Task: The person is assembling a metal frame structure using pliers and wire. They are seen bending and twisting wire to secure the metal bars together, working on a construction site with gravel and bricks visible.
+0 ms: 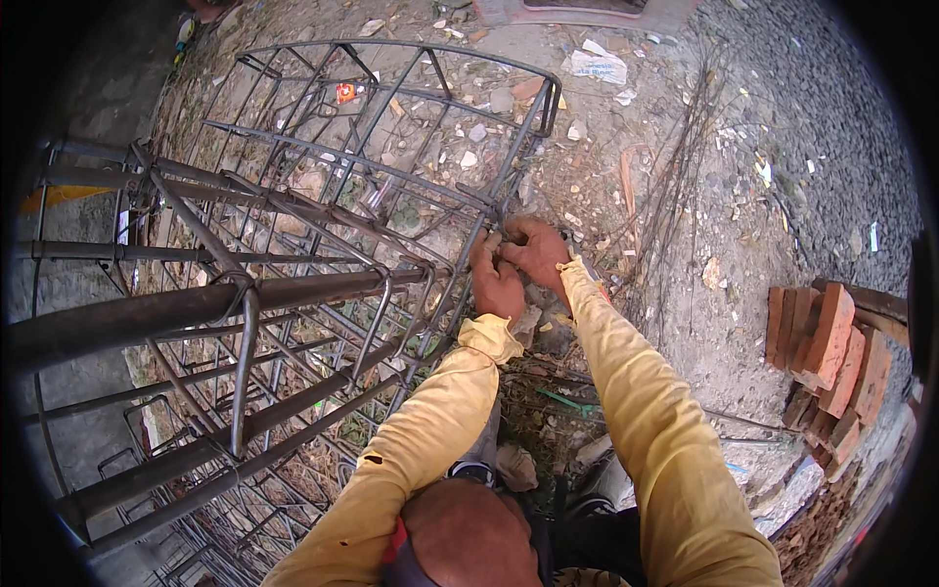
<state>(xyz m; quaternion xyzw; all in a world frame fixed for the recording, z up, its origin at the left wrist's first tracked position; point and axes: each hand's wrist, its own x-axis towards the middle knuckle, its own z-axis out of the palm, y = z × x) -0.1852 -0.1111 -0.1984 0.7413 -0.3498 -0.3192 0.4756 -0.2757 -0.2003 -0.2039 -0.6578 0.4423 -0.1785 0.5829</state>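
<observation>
Both my hands meet at a corner of a steel rebar cage (341, 157) that lies on the ground ahead. My left hand (497, 282) is closed against the cage's edge bar, its thumb and fingertips pinched together. Close beside it on the right, my right hand (537, 256) is also closed, fingers curled toward the same joint. Whatever sits between the fingertips is too small and too covered to name. To the left stretches a raised run of thick, dark bars (147, 315) with bent stirrups (247, 367) around them.
A stack of red bricks (831, 333) stands at the right. Thin wires or rods (675, 166) lie on the rubble-strewn dirt beyond my right arm. Dark gravel (841, 127) spreads at the far right. A crumpled white bag (599, 66) lies farther off.
</observation>
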